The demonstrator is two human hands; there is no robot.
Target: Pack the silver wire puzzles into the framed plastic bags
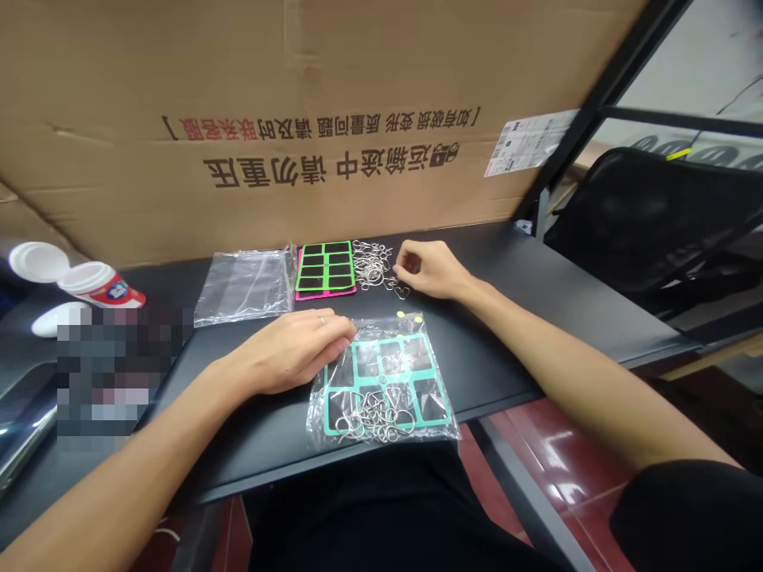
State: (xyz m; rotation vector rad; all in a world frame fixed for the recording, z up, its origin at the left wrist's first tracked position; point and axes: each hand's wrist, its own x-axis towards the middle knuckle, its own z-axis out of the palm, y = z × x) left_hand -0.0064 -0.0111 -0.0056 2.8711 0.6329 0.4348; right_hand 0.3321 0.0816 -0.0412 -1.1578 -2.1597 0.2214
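Beyond my right hand (438,268) rose brown cardboard (369,63), its printing upside down, a white label (530,144) stuck on it. Well to that hand's right I saw a black chair (652,218); lower down, red floor tiles (551,453). A red-and-white canister (122,295) was well left of my left hand (298,349).
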